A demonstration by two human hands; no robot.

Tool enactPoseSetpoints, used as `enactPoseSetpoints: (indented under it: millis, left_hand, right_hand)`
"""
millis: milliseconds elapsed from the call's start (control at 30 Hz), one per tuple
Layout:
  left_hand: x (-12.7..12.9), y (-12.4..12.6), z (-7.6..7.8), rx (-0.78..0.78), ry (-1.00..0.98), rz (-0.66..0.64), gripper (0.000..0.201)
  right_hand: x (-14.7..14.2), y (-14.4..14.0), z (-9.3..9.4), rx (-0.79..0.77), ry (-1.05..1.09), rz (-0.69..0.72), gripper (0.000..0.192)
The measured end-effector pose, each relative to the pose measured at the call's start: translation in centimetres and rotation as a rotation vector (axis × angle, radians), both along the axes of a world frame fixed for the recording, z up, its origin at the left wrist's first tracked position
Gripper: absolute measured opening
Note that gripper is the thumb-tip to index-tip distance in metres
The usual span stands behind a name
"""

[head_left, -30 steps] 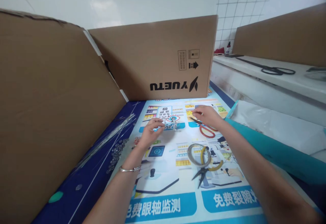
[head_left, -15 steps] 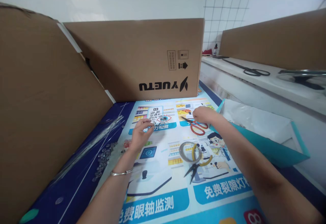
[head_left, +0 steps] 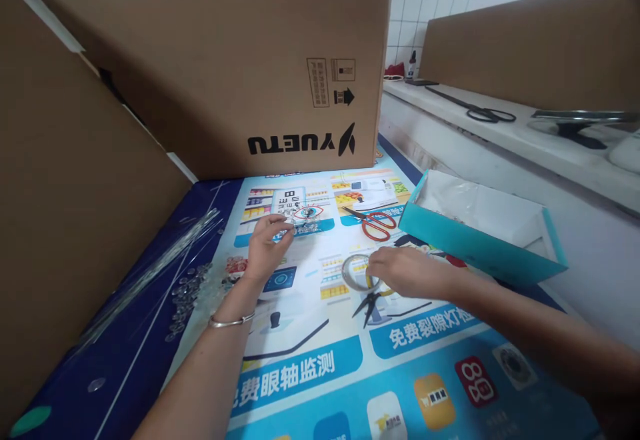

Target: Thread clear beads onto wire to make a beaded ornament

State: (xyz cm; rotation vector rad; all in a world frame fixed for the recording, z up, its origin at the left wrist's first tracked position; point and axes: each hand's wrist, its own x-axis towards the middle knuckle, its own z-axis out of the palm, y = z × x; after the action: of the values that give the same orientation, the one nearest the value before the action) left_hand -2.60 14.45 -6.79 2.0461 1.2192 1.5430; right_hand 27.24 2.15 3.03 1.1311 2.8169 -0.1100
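Observation:
My left hand (head_left: 267, 243) pinches a small clear beaded piece (head_left: 295, 221) over the printed poster (head_left: 320, 367) on the table. A silver bangle circles that wrist. My right hand (head_left: 400, 272) rests on the yellow-handled pliers (head_left: 370, 300), fingers curled over the handles, beside a coil of thin wire (head_left: 354, 273). Red-handled scissors (head_left: 375, 221) lie just beyond, untouched.
A large YUETU cardboard box (head_left: 240, 73) stands behind, another cardboard sheet (head_left: 65, 180) on the left. Clear rods (head_left: 150, 273) and several clear beads (head_left: 187, 293) lie at left. A teal box (head_left: 480, 247) sits right. Black scissors (head_left: 480, 112) lie on the far white ledge.
My right hand left the red scissors and came back toward me onto the pliers. The left hand stayed on the beaded piece. The camera tilted down and right.

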Motion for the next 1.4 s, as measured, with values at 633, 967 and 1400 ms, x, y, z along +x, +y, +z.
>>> enactPoseSetpoints:
  millis: [633, 967, 1400]
  left_hand:
    - [1.0, 0.0, 0.6, -0.085, -0.117, -0.042, 0.008]
    - [0.9, 0.3, 0.2, -0.164, -0.173, -0.066, 0.006]
    - [1.0, 0.3, -0.1, -0.168, -0.139, -0.06, 0.006]
  right_hand:
    - [1.2, 1.4, -1.6, -0.295, 0.108, -0.102, 0.015]
    - [2.3, 3.6, -1.9, -0.757, 0.787, -0.406, 0.033]
    - [2.9, 3.4, -3.7, -0.663, 1.117, -0.66, 0.036]
